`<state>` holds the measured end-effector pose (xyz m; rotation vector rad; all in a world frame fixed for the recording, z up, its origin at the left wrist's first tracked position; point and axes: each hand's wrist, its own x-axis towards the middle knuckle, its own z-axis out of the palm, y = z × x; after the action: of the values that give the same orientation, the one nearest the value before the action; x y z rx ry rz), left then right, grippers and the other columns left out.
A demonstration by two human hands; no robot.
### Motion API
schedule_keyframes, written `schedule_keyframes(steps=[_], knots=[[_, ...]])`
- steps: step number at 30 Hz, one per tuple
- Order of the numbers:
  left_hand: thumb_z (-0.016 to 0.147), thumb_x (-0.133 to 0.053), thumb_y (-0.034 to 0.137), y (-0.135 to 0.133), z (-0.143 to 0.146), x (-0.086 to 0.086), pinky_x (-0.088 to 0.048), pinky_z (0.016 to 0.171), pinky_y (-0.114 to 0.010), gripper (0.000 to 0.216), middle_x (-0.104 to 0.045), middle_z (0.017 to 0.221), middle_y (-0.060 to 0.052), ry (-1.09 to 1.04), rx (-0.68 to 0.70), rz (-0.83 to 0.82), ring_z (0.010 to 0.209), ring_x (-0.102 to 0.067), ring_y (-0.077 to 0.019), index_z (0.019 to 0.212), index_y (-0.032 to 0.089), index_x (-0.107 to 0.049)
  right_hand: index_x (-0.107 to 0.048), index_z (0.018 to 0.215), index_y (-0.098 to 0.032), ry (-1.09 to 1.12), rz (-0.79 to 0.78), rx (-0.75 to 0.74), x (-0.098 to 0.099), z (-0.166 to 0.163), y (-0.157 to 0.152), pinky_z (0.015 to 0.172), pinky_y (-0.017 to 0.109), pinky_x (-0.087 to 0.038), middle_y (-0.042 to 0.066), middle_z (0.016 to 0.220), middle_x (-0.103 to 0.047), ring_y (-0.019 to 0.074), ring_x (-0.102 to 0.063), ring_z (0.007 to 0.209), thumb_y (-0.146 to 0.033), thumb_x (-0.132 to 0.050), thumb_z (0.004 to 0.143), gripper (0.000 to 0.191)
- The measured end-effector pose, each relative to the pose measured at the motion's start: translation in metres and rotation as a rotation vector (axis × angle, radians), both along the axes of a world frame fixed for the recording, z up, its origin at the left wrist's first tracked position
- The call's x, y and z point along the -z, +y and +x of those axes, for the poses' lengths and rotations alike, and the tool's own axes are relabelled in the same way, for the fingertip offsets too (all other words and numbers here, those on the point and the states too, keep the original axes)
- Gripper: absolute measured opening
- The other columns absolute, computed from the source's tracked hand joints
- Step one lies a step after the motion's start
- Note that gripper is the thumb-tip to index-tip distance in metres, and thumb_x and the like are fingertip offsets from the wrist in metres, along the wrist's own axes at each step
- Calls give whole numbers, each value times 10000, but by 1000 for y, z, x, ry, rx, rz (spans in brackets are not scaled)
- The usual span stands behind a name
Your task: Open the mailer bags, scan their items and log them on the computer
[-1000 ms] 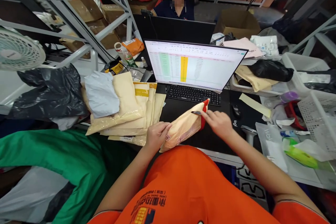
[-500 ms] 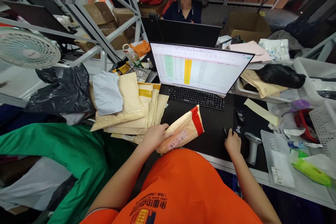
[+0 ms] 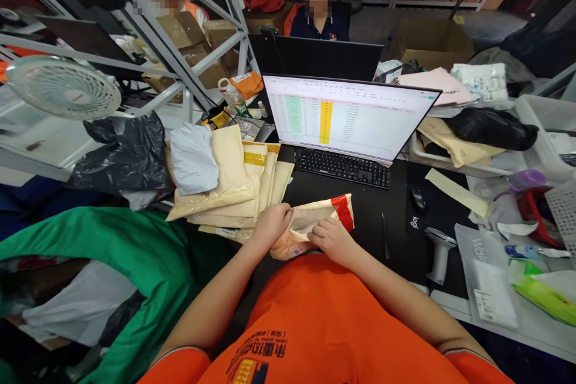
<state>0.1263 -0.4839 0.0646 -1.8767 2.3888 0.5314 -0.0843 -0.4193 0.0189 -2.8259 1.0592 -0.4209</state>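
Note:
A yellowish mailer envelope [image 3: 287, 248] with a red strip at one end is held low in front of my body. My left hand [image 3: 272, 225] grips its left edge, fingers closed. My right hand [image 3: 333, 241] is closed on the near edge, close to the red strip. Between the hands the envelope gapes, showing a pale inside; its contents cannot be made out. On the black desk mat, right of my right hand, lies a thin dark pen-like tool [image 3: 385, 236]. A keyboard [image 3: 344, 168] sits beyond the envelope.
Stacked mailers [image 3: 234, 192] lie at left beside a black plastic bag [image 3: 123, 153]. A green sack [image 3: 157, 246] of parcels stands below. Right are a mouse [image 3: 418, 199], a barcode scanner [image 3: 440, 255] and baskets. A monitor [image 3: 351, 114] stands ahead; a person [image 3: 321, 21] sits behind it.
My right hand has let go of the thin dark tool, left it on the mat and moved left onto the envelope. The envelope has turned, and its opening now shows, spread apart.

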Motion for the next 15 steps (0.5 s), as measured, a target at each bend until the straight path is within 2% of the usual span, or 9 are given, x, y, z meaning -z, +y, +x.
schedule_keyframes(steps=[3, 6, 9, 12, 15], knots=[[999, -480, 237, -12, 17, 11, -389, 642, -307, 277, -769, 895, -140, -100, -120, -92, 803, -707, -259, 941, 165, -741, -714, 961, -166, 8, 59, -94, -4, -9, 23, 768, 341, -377, 47, 793, -623, 182, -511, 806, -171, -487, 1022, 235], [1009, -433, 185, -26, 33, 17, -379, 641, -304, 293, -756, 899, -152, -141, -155, -194, 785, -694, -255, 1003, 132, -721, -711, 965, -165, 23, 143, -166, -22, -23, 40, 818, 333, -400, 52, 837, -645, 180, -536, 839, -186, -489, 1024, 231], [1024, -452, 221, -37, 37, 16, -377, 664, -284, 272, -749, 909, -116, -45, -21, -234, 810, -685, -236, 983, 153, -712, -718, 947, -173, 53, 218, -93, -42, -39, 42, 820, 327, -412, 47, 836, -660, 175, -566, 831, -183, -483, 1027, 249], [992, -559, 322, -37, 24, 11, -375, 668, -277, 249, -741, 848, -68, 115, 199, -94, 807, -672, -221, 832, 201, -707, -739, 1039, -175, 59, 327, 36, -53, -48, 35, 820, 329, -434, 53, 883, -704, 181, -615, 851, -237, -541, 1018, 209], [960, -581, 339, -26, 7, 6, -370, 658, -282, 231, -729, 818, -41, 248, 313, 12, 782, -657, -206, 803, 229, -710, -733, 1132, -179, 12, 450, 90, -58, -43, 24, 888, 337, -464, 73, 1001, -743, 194, -661, 951, -304, -495, 1045, 283]])
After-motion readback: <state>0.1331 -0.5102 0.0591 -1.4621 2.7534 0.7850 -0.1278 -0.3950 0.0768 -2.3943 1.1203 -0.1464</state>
